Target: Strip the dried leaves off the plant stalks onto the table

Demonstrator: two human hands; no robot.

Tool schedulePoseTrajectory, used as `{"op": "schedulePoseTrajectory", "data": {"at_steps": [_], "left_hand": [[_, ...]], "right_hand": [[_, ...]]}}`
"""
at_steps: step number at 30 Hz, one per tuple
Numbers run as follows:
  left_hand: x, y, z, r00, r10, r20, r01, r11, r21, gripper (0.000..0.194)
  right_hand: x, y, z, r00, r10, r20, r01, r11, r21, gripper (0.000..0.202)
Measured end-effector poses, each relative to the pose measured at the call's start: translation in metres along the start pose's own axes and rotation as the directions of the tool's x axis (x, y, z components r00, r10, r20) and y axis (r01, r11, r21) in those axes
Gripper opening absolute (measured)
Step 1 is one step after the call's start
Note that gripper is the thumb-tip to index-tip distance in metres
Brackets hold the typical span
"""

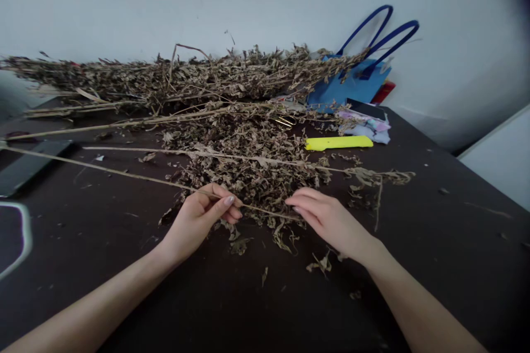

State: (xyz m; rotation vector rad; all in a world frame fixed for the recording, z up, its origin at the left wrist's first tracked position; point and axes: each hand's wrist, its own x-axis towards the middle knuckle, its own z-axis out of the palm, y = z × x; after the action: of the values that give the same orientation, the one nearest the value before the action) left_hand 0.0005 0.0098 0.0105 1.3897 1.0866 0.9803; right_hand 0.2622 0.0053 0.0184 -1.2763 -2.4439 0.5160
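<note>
A long, thin dried plant stem [124,173] slants from the far left toward the middle of the table. My left hand [196,218] is closed around it, with the thumb pressing it against the fingers. Past the thumb, the stem's thin end reaches toward my right hand [333,223]. That hand is closed beside the stem end, fingertips together; whatever they pinch is hidden. Both hands are over the near side of a heap of crumpled dry leaves [256,162]. Another stem [265,160] lies across the heap, with withered leaves at its right end.
Leafy dried stalks [186,80] are piled along the wall. Behind the heap lie gold-handled scissors [285,121] and a bright yellow strip [339,143]. A blue bag [350,88], a phone [365,109] on cloth [379,131] and a dark flat object [35,162] are around the table.
</note>
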Motion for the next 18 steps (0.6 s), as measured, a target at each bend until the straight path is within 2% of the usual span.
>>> {"op": "schedulePoseTrajectory", "data": {"at_steps": [2, 4, 12, 18], "left_hand": [[0.000, 0.000, 0.000, 1.000, -0.003, 0.001, 0.003, 1.000, -0.013, 0.017], [0.000, 0.001, 0.001, 1.000, -0.017, 0.004, 0.017, 0.999, -0.031, 0.014], [0.000, 0.000, 0.001, 0.999, -0.036, 0.004, 0.036, 0.999, -0.035, 0.011], [0.000, 0.002, 0.002, 0.999, -0.019, 0.026, 0.020, 1.000, -0.002, 0.013]], "right_hand": [[0.000, 0.000, -0.003, 0.998, 0.027, -0.054, -0.026, 1.000, 0.006, 0.027], [0.000, 0.000, -0.007, 0.998, 0.029, -0.061, -0.027, 0.999, 0.041, 0.026], [-0.001, -0.004, -0.010, 0.991, -0.039, 0.128, 0.024, 0.993, 0.120, 0.022], [0.001, -0.006, -0.002, 0.990, -0.073, 0.122, 0.056, 0.990, 0.131, 0.015]]}}
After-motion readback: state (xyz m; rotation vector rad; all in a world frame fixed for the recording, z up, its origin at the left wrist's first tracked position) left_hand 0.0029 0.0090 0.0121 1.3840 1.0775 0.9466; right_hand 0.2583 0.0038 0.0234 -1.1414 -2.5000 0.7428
